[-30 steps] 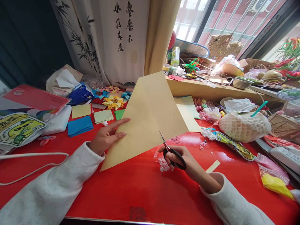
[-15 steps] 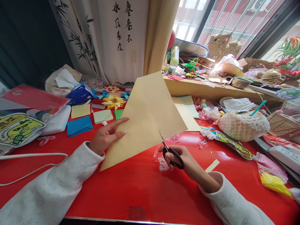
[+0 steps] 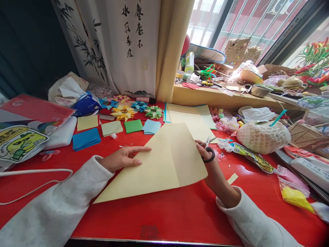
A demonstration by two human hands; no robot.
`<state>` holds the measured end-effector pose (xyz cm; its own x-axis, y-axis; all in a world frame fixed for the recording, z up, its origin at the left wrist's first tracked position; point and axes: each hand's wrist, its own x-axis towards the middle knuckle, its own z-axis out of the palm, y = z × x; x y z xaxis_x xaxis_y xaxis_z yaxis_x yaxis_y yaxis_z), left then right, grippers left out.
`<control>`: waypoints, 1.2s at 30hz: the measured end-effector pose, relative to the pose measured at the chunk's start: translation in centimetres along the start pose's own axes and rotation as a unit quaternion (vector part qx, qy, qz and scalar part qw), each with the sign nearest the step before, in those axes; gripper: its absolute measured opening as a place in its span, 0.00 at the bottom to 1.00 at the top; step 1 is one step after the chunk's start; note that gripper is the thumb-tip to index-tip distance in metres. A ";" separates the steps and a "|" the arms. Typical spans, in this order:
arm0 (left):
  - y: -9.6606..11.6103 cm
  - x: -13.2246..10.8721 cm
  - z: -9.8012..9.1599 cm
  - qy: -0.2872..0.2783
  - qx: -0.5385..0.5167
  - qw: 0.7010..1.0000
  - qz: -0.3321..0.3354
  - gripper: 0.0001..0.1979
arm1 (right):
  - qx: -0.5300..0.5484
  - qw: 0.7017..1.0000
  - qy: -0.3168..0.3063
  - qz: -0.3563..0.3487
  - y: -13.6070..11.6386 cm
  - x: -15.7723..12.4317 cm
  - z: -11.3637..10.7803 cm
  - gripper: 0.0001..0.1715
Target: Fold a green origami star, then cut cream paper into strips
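A pale yellow sheet of paper (image 3: 161, 161) with a crease toward its right side lies tilted in front of me. My left hand (image 3: 125, 158) pinches its left edge, thumb and forefinger on top, the other fingers hidden below. At the sheet's right edge, my right hand (image 3: 205, 156) has black-handled scissors (image 3: 211, 155) hooked on its fingers. The scissors' blades are slightly parted and point up and to the right, away from the sheet. Part of the right hand's fingers is hidden behind the paper.
Behind the sheet are stacks of coloured paper squares (image 3: 133, 126), folded paper stars (image 3: 123, 112) and larger pale sheets (image 3: 191, 115). A narrow paper strip (image 3: 232, 178) is beside my right wrist. To the right sits a netted round object with a straw (image 3: 263, 137); a white cable (image 3: 38, 169) runs at left.
The sheet has come down lower and flatter, showing a crease. My right hand has moved up to its right edge, and the scissors have swung from pointing at the lower edge to pointing away.
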<state>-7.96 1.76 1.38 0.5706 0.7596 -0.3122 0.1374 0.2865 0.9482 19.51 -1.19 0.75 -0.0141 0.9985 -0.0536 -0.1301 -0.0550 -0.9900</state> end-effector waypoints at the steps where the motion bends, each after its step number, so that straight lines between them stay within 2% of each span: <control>1: -0.1 0.0 0.0 -0.020 0.023 0.999 -0.014 0.23 | 0.017 1.000 0.017 0.006 0.2 0.2 -0.3 0.21; 3: -0.3 0.1 -0.2 -0.050 0.065 0.996 -0.036 0.20 | 0.051 0.998 0.040 0.010 0.6 0.6 -0.9 0.21; 5: -0.3 0.1 -0.3 -0.064 0.080 0.994 -0.040 0.18 | 0.019 0.999 0.045 0.012 1.1 1.0 -1.4 0.22; 7: -0.3 0.0 -0.3 -0.071 0.050 0.996 -0.035 0.23 | -0.038 0.998 0.040 0.011 1.4 1.2 -1.6 0.22; 10: -0.2 0.0 0.0 -0.060 -0.021 0.997 -0.052 0.37 | -0.092 0.995 0.023 -0.004 1.4 1.2 -1.6 0.22; 12: -0.4 0.0 0.4 -0.053 -0.037 0.995 -0.077 0.39 | -0.089 0.996 0.013 -0.017 1.1 1.0 -1.2 0.22; 18: -1.1 0.5 1.7 -0.084 -0.070 0.990 -0.088 0.23 | -0.063 0.995 0.006 -0.082 -0.5 0.5 -0.6 0.24; 22: -1.3 0.8 1.5 -0.019 -0.055 0.995 -0.080 0.17 | -0.115 0.974 0.086 -0.177 -1.4 0.8 -1.5 0.21; 24: -1.2 0.9 1.1 0.021 -0.058 0.996 -0.063 0.17 | -0.137 0.966 0.103 -0.193 -1.8 0.7 -1.8 0.19; 26: -1.2 1.0 0.7 0.052 -0.065 0.995 -0.053 0.16 | -0.151 0.973 0.051 -0.165 -2.1 0.3 -1.8 0.18; 28: -1.0 1.0 0.4 0.081 -0.067 0.993 -0.047 0.15 | -0.160 0.980 -0.048 -0.107 -2.2 -0.2 -1.4 0.18; 31: -0.8 0.9 0.1 0.109 -0.070 0.991 -0.035 0.15 | -0.185 0.964 -0.190 -0.004 -2.1 -0.8 -0.7 0.21; 33: -0.5 0.7 0.0 0.115 -0.078 0.990 -0.020 0.15 | -0.206 0.947 -0.241 0.043 -1.9 -0.9 -0.5 0.23; 36: -0.1 0.4 -0.4 0.126 -0.084 0.988 0.001 0.14 | -0.217 0.938 -0.264 0.062 -1.8 -0.7 -0.6 0.20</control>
<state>-8.02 2.26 1.11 0.3484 0.8753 -0.3352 -0.0127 0.3620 0.9321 20.31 -1.75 2.49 -0.5061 0.8360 -0.2122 0.3192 -0.0471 -0.9465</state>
